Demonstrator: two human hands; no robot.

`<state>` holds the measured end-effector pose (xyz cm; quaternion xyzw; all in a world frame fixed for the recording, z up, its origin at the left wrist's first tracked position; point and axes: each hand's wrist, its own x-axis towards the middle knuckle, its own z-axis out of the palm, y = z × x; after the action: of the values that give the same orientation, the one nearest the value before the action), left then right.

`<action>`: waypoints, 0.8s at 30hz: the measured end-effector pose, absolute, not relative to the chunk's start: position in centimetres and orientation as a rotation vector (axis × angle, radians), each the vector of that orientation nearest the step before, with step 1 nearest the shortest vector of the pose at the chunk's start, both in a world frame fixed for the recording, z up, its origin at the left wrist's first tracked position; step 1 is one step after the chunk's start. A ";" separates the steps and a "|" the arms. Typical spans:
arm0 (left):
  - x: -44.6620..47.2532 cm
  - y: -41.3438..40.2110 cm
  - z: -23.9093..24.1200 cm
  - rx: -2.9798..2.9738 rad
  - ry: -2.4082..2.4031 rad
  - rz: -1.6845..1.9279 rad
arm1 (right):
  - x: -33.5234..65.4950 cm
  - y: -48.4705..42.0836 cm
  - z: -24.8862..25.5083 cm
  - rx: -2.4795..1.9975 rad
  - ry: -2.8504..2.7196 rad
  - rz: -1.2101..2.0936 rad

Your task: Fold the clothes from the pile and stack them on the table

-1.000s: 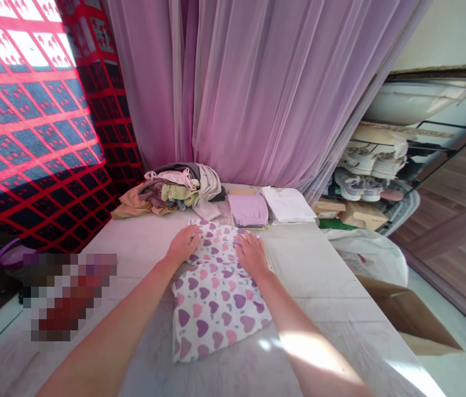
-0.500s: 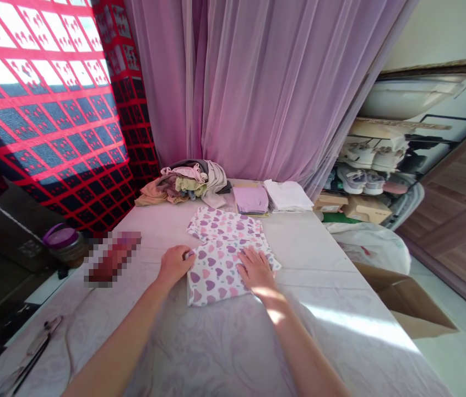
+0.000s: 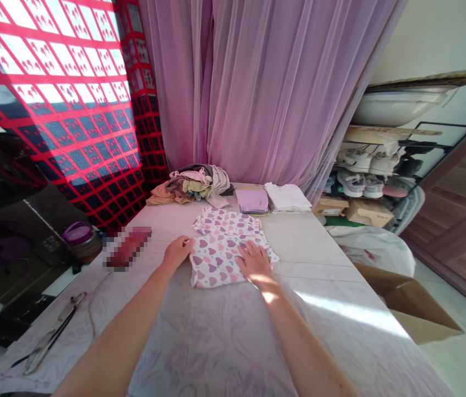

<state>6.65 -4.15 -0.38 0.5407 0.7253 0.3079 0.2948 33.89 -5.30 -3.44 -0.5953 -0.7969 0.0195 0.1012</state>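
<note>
Box label (image 3: 332, 211) illegible, at 2 o'clock from cloth (image 3: 216, 256), right hand (image 3: 256, 261) spread atop, left hand (image 3: 177, 251) at 9 o'clock edge, grip indeterminable.

Viewed from my remote station, the left hand (image 3: 178, 252) and right hand (image 3: 253, 262) are bare. I record the left forearm (image 3: 121, 325) and right forearm (image 3: 303, 336) as uncovered, smooth in outline, tapering toward the wrists. Sunlight brightens the right wrist (image 3: 269, 289). Fingernail detail: too small to assess.
</note>
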 end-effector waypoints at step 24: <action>5.6 -3.9 -2.5 1.812 1.836 0.983 | 34.3 -5.4 -4.6 -1.692 -2.304 0.000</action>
<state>5.59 -3.86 -2.52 0.6445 0.6530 0.3496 0.1898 34.34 -5.38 -4.56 -0.5861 -0.7979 0.0000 0.1411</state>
